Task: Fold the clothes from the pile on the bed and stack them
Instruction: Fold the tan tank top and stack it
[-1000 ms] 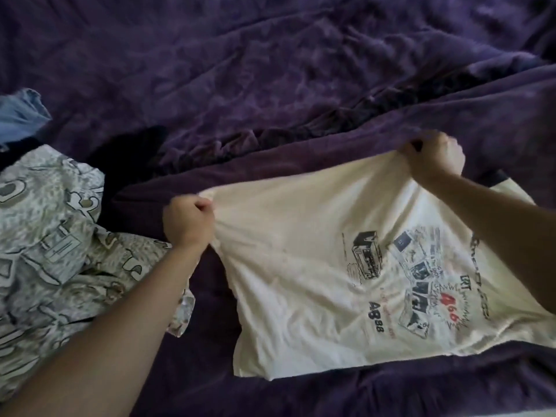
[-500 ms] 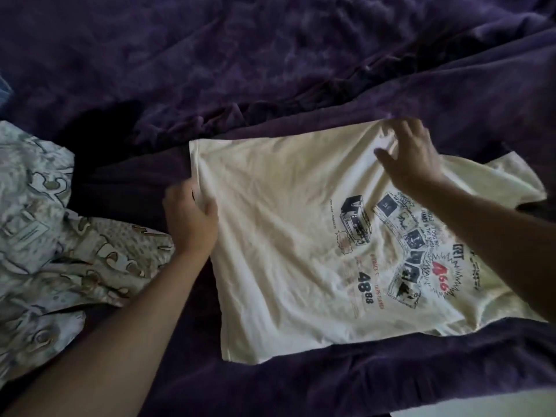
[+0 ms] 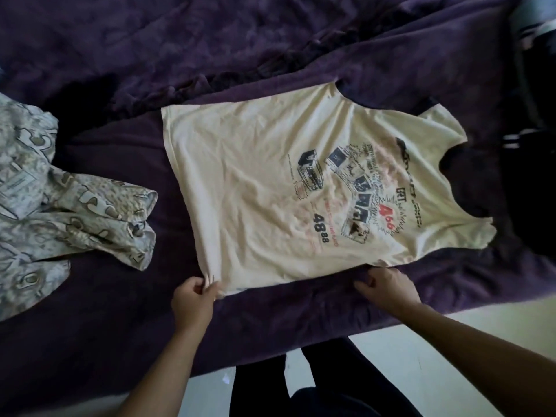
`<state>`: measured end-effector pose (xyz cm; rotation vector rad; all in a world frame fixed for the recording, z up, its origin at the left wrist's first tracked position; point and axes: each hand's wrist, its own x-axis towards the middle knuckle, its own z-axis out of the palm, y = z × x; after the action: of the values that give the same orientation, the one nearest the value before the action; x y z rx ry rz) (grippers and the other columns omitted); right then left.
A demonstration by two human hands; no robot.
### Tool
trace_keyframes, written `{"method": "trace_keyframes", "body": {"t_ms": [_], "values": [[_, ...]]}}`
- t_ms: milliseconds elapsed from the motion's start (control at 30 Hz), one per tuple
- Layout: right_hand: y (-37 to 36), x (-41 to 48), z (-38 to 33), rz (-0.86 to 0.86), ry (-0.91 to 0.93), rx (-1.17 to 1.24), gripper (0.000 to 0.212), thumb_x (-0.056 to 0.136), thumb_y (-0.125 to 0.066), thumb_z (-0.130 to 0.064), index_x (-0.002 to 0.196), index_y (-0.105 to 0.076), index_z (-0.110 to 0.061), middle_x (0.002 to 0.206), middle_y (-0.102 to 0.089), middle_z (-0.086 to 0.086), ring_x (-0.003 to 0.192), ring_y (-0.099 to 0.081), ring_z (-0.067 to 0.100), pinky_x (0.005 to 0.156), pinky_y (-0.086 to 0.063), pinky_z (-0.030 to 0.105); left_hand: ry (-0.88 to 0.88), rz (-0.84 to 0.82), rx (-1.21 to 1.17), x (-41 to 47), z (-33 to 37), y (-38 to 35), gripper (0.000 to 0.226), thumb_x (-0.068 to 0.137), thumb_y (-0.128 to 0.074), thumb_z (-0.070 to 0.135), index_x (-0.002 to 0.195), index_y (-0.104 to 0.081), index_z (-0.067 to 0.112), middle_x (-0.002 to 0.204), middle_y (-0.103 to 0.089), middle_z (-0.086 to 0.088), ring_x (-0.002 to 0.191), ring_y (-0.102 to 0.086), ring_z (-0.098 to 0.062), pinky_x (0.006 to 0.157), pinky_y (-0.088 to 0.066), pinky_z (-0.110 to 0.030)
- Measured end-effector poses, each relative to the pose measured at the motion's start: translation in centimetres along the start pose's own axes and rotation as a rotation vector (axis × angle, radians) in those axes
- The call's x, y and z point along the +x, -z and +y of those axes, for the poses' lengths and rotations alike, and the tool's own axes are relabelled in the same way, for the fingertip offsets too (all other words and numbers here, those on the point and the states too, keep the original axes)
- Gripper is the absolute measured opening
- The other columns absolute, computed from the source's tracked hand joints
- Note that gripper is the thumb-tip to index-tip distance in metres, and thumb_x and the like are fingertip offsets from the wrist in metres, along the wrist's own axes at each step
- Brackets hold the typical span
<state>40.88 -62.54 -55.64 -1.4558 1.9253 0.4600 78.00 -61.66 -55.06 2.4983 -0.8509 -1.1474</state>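
A cream sleeveless T-shirt (image 3: 255, 188) with a printed graphic lies spread flat on the purple bed cover (image 3: 210, 55), hem to the left, neck to the right. My left hand (image 3: 195, 299) pinches the near hem corner of the shirt. My right hand (image 3: 388, 288) rests at the shirt's near edge, below the armhole, fingers curled on the edge; whether it grips the cloth is unclear.
A crumpled grey patterned garment (image 3: 45, 200) lies at the left of the bed. Dark clothes with white stripes (image 3: 523, 139) sit at the right. The bed's near edge (image 3: 270, 356) runs just in front of my legs, with pale floor below.
Both hands left the shirt's far edge and came to its near edge. The shirt now lies flat and fully spread. The view has pulled back.
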Motion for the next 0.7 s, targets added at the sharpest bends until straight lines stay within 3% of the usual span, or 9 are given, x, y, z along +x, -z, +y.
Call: {"method": "trace_keyframes", "body": {"t_ms": [67, 133, 200, 300, 400, 467, 500, 567, 700], "values": [[-1.4, -0.5, 0.1, 0.013, -0.229, 0.237, 0.045, 0.073, -0.065, -0.066, 0.086, -0.062, -0.023, 0.086, -0.064, -0.002, 0.088, -0.063, 0.027, 0.066, -0.043, 0.031, -0.013, 0.087, -0.075, -0.4, -0.4, 0.2, 0.031, 0.076, -0.076, 0.02, 0.062, -0.054, 0.004, 0.055, -0.057, -0.002, 0.049, -0.046, -0.012, 0.048, -0.036, -0.03], [-1.6, -0.1, -0.8, 0.173, -0.363, 0.709, 0.049, 0.073, -0.072, -0.058, 0.099, -0.065, -0.016, 0.095, -0.068, 0.0, 0.091, -0.063, 0.023, 0.076, -0.049, 0.035, -0.01, 0.148, -0.129, -0.8, -1.0, 0.5, 0.033, 0.078, -0.074, 0.024, 0.062, -0.053, 0.005, 0.055, -0.055, -0.001, 0.05, -0.046, -0.014, 0.047, -0.036, -0.03], [-0.7, 0.7, -2.0, 0.322, -0.485, 1.106, 0.037, 0.075, -0.077, -0.043, 0.09, -0.068, -0.01, 0.084, -0.068, 0.002, 0.076, -0.06, 0.018, 0.076, -0.051, 0.04, -0.015, 0.192, -0.22, -1.0, -1.3, 1.0, 0.026, 0.08, -0.071, 0.021, 0.065, -0.054, 0.008, 0.062, -0.058, -0.004, 0.054, -0.051, -0.016, 0.051, -0.043, -0.03], [1.7, 1.7, -2.7, 0.479, -0.547, 1.385, 0.027, 0.075, -0.079, -0.028, 0.069, -0.061, -0.009, 0.062, -0.054, 0.001, 0.057, -0.044, 0.011, 0.056, -0.043, 0.025, -0.003, 0.223, -0.413, -1.1, -0.8, 1.7, 0.013, 0.081, -0.069, 0.011, 0.082, -0.056, 0.008, 0.074, -0.062, -0.005, 0.056, -0.058, -0.017, 0.045, -0.049, -0.025], [3.3, 1.3, -2.2, 0.536, -0.544, 1.53, 0.032, 0.072, -0.079, -0.02, 0.061, -0.049, -0.017, 0.056, -0.046, 0.0, 0.05, -0.038, 0.014, 0.044, -0.035, 0.025, -0.029, 0.187, -0.403, -1.7, -1.2, 1.8, 0.017, 0.083, -0.065, 0.01, 0.098, -0.057, 0.008, 0.077, -0.062, -0.005, 0.048, -0.052, -0.017, 0.034, -0.04, -0.019], [3.6, 0.1, -0.9, 0.485, -0.537, 1.565, 0.034, 0.071, -0.08, -0.019, 0.061, -0.048, -0.018, 0.059, -0.047, 0.002, 0.052, -0.041, 0.017, 0.046, -0.038, 0.026, 0.004, 0.122, -0.432, -1.8, -2.1, 1.9, 0.013, 0.086, -0.067, 0.015, 0.085, -0.059, 0.005, 0.073, -0.057, -0.007, 0.045, -0.045, -0.015, 0.033, -0.034, -0.016], [3.5, -0.6, -0.1, 0.442, -0.519, 1.538, 0.033, 0.071, -0.081, -0.021, 0.063, -0.05, -0.019, 0.063, -0.05, 0.004, 0.056, -0.044, 0.02, 0.051, -0.043, 0.029, 0.03, 0.08, -0.441, -1.8, -2.6, 2.0, 0.023, 0.085, -0.07, 0.02, 0.076, -0.056, 0.005, 0.069, -0.052, -0.007, 0.043, -0.042, -0.013, 0.033, -0.031, -0.015], [3.0, -2.1, 1.4, 0.365, -0.433, 1.432, 0.031, 0.073, -0.082, -0.024, 0.065, -0.052, -0.02, 0.068, -0.053, 0.004, 0.062, -0.048, 0.021, 0.06, -0.047, 0.034, 0.038, -0.041, -0.416, -1.9, -3.9, 2.4, 0.033, 0.082, -0.075, 0.029, 0.071, -0.056, 0.004, 0.061, -0.045, -0.005, 0.038, -0.038, -0.008, 0.036, -0.029, -0.015], [2.4, -4.4, 3.1, 0.412, -0.278, 1.228, 0.029, 0.075, -0.08, -0.028, 0.064, -0.054, -0.022, 0.06, -0.055, -0.002, 0.045, -0.048, 0.008, 0.045, -0.044, 0.021, -0.123, -0.082, -0.279, -2.4, -5.4, 3.8, 0.037, 0.079, -0.075, 0.038, 0.072, -0.067, 0.002, 0.068, -0.06, -0.003, 0.058, -0.052, -0.011, 0.054, -0.039, -0.023]]}}
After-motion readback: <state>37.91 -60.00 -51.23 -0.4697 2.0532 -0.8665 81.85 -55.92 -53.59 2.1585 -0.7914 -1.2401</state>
